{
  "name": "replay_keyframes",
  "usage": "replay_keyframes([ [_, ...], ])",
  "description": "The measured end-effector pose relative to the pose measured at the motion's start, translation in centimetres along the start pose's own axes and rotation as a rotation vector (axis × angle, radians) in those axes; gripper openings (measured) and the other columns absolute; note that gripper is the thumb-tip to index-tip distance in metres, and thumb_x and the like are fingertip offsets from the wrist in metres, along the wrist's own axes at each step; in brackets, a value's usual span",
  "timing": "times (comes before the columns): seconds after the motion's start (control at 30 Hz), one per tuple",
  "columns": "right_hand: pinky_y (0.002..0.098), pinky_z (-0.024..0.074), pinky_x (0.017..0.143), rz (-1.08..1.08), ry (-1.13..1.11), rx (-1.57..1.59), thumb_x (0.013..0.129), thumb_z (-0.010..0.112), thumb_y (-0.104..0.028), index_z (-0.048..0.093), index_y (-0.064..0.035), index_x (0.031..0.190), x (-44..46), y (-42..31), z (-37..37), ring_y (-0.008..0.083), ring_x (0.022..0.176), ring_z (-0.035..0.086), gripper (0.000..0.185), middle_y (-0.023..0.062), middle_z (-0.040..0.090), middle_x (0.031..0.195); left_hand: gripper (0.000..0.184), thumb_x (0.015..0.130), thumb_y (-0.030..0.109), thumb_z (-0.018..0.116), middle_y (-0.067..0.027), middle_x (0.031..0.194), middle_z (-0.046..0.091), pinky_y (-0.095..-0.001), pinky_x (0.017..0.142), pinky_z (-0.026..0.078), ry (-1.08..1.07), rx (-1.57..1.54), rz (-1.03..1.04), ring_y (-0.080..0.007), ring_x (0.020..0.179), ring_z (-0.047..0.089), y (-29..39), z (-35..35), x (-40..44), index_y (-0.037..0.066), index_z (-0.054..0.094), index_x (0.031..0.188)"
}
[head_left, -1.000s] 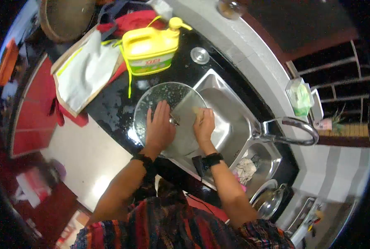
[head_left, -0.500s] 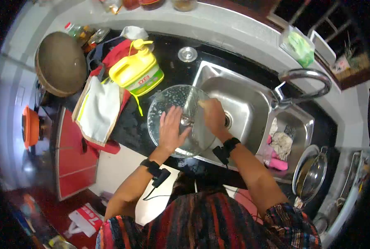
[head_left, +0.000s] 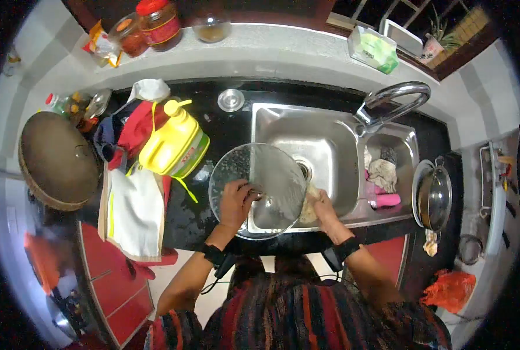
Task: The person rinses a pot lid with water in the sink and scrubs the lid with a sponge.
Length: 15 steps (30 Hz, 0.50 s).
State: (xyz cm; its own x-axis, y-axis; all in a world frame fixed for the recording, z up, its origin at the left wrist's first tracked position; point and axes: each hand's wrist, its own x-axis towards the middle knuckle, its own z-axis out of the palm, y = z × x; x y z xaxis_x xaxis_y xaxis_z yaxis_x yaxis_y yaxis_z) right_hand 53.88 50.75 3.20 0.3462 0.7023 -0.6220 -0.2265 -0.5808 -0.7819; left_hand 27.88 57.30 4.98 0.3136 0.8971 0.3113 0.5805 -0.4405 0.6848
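A round, clear glass pot lid [head_left: 271, 169] with wet, foamy smears overlaps the sink's left edge and the black counter. My left hand [head_left: 235, 204] is closed at its centre, fingers curled around the knob, which is mostly hidden. At the lid's right rim, over the sink, my right hand [head_left: 323, 209] grips a pale yellowish scrubbing cloth [head_left: 309, 204]; its exact material is hard to make out. The large sink basin [head_left: 336, 146] lies beneath and behind the lid.
A yellow detergent jug [head_left: 175, 146] stands left of the lid, near a white-and-red cloth [head_left: 136, 213] and a big brown pan [head_left: 59, 160]. The curved faucet [head_left: 397, 99] rises behind the small basin, which holds rags [head_left: 382, 175] and a pink-handled item [head_left: 385, 200]. A metal strainer [head_left: 438, 195] sits at right.
My right hand has moved with the cloth from the lid's upper face to its right rim. My left fingers, spread flat before, now curl at the knob. The view has shifted.
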Motion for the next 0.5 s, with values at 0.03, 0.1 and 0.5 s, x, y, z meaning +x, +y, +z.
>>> replay_keyframes([
  [0.03, 0.0323, 0.0522, 0.071, 0.048, 0.003, 0.035, 0.094, 0.062, -0.016, 0.053, -0.0060, 0.113, -1.1, -0.5, 0.4, 0.0151, 0.081, 0.061, 0.023, 0.0051, 0.062, 0.092, 0.021, 0.078, 0.014, 0.071, -0.0140, 0.108, 0.060, -0.0444, 0.084, 0.045, -0.014, -0.005, -0.008, -0.0363, 0.100, 0.055, -0.3, -0.2, -0.1, 0.006, 0.066, 0.096],
  [0.1, 0.0321, 0.0523, 0.070, 0.091, 0.012, 0.079, 0.094, 0.062, -0.015, 0.054, -0.0058, 0.112, -1.0, -0.7, 1.4, 0.0149, 0.080, 0.061, 0.022, 0.0049, 0.062, 0.090, 0.017, 0.078, 0.013, 0.071, -0.0134, 0.100, 0.060, -0.0445, 0.079, 0.045, -0.031, -0.012, -0.006, -0.0358, 0.094, 0.055, -0.9, -0.8, -0.4, 0.006, 0.066, 0.093],
  [0.5, 0.0475, 0.0490, 0.078, -0.776, 0.115, -1.006, 0.084, 0.066, -0.023, 0.056, -0.0013, 0.108, 4.6, -7.8, 10.4, 0.0404, 0.092, 0.060, 0.034, 0.0228, 0.061, 0.099, 0.062, 0.078, 0.025, 0.074, -0.0151, 0.137, 0.047, -0.0521, 0.106, 0.031, -0.089, 0.076, 0.027, -0.0332, 0.125, 0.045, -0.7, -1.3, -2.5, 0.004, 0.047, 0.130],
])
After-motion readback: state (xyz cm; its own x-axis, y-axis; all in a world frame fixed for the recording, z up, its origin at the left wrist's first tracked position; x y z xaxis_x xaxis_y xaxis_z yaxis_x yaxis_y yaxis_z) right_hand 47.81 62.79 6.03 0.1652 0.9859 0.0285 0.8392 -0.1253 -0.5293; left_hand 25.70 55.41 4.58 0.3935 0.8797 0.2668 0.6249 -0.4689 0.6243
